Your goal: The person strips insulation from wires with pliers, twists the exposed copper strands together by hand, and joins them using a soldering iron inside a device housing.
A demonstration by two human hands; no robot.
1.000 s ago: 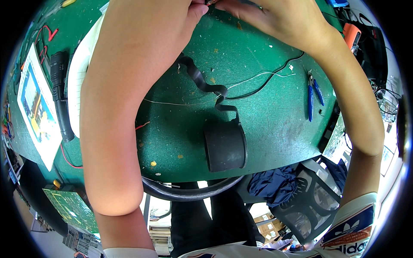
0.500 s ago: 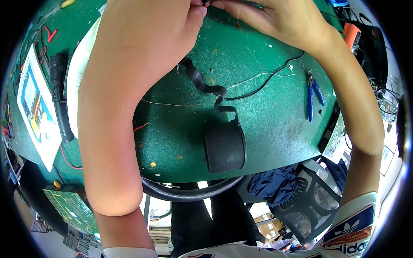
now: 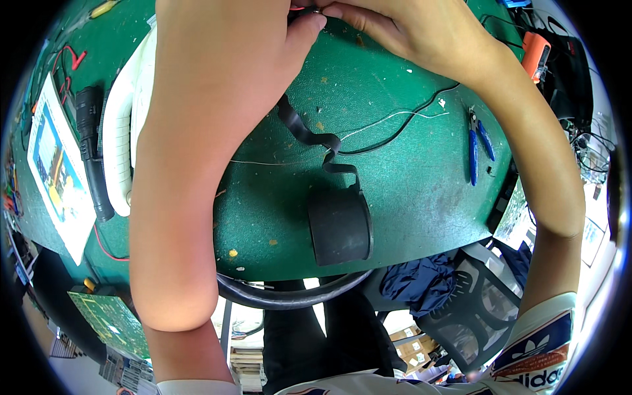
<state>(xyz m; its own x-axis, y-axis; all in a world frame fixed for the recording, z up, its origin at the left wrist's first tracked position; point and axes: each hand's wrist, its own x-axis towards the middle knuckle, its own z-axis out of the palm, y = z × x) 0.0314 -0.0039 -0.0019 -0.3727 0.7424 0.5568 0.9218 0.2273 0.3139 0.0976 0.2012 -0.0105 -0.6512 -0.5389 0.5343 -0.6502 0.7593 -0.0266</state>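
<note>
My left hand and my right hand meet at the top edge of the head view, fingers closed around a small dark piece with red wire, mostly hidden by them. Below lies a wavy black flat strip, joined to an upright-edged black roll near the front edge of the green bench. A thin pale wire and a black cable cross beside the strip. Blue-handled cutters lie to their right.
At left are a white printed sheet, a black flashlight, a white rounded object and a circuit board. An orange object sits at back right. Below the bench are a chair and dark cloth.
My left hand and forearm have shifted slightly right, with the thumb closer to the right hand's fingertips. More red wire shows between the fingers. The bench items appear only slightly shifted.
</note>
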